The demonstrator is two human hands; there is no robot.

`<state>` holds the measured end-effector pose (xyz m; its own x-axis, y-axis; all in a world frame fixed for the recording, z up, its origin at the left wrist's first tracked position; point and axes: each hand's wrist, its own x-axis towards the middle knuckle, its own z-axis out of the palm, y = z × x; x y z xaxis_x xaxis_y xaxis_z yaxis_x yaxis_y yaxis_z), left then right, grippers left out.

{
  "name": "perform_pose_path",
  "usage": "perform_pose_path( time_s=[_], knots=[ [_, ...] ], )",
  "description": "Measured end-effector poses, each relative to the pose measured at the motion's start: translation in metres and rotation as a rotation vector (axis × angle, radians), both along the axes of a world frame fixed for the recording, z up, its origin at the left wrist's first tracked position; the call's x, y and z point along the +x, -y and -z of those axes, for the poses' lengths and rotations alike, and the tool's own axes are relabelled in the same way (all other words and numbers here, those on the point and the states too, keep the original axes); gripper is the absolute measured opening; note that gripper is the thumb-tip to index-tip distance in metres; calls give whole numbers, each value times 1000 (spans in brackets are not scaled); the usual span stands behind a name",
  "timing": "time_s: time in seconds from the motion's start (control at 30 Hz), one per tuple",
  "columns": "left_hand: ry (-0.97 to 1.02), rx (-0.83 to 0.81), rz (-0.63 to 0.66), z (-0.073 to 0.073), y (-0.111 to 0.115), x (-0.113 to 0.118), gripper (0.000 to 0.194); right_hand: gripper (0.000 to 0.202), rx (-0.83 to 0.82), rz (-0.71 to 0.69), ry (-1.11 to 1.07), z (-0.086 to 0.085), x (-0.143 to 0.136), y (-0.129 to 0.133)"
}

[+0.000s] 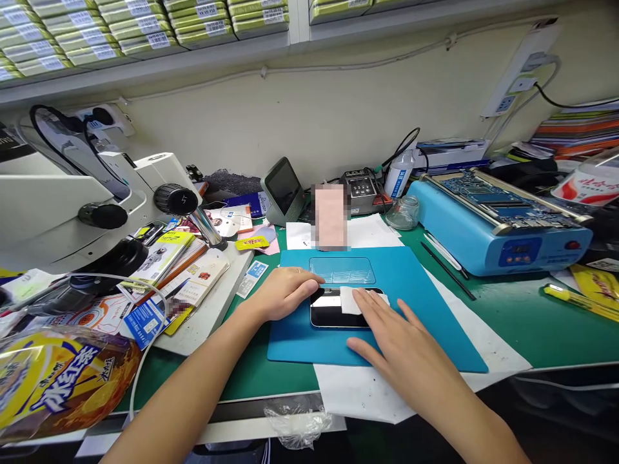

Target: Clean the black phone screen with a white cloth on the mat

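A smartphone (pixel 325 316) with a dark glossy screen lies flat on a blue mat (pixel 300 345). Over its screen is a folded white wipe (pixel 349 301). My right hand (pixel 387 325) presses its fingertips flat on the wipe, thumb and little finger spread away. At the phone's upper left corner, my left hand (pixel 287 293) holds the edge, thumb and fingers close together; its fingertips are partly hidden. Just behind the phone lies a clear glass screen protector (pixel 342 270) with a dark outline.
A microscope (pixel 164 187) and stacked booklets (pixel 186 277) crowd the left. A drink bottle (pixel 62 380) is at the lower left. On the right stand a blue heating station (pixel 483 225), a glass jar (pixel 403 212) and thin tools (pixel 447 264). A blurred upright pink panel (pixel 331 219) stands behind the mat.
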<state>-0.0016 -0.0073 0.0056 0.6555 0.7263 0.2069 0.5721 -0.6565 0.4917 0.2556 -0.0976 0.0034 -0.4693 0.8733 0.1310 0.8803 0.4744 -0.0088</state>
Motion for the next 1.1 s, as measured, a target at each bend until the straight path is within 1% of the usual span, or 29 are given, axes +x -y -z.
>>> perform_pose_path(
  time_s=[0.1,0.2,0.27,0.33,0.43,0.53,0.6,0.67,0.77,0.87,0.97,1.1],
  knots=[
    [-8,-10,-11,-2,1,0,69,71,-28,-12,-6,-2,1,1],
    [-23,-23,-9,-3,1,0,66,68,-10,-44,-4,-3,2,6],
    [-33,-20,5,-2,1,0,64,71,17,-39,-4,-1,3,4],
    [-33,-10,13,-2,0,0,64,76,50,-4,-6,3,3,-3],
    [-32,-6,-5,-2,0,0,65,78,75,7,3,9,5,-10],
    [-39,-13,-11,-3,1,0,65,75,133,-35,27,12,7,-3],
    [-40,-10,0,-5,1,1,64,73,190,-45,41,14,8,4],
    [-38,-3,9,-5,1,1,64,72,212,-47,49,14,9,8],
    [-28,-3,8,-4,1,1,63,73,206,-28,44,12,9,2],
    [-15,-25,-9,-2,0,0,62,71,191,-26,29,6,9,-4],
    [-8,-41,-20,-1,0,0,61,65,190,-45,20,1,9,2],
    [0,-40,-4,-1,0,0,60,66,219,-64,32,2,5,7]
  ],
)
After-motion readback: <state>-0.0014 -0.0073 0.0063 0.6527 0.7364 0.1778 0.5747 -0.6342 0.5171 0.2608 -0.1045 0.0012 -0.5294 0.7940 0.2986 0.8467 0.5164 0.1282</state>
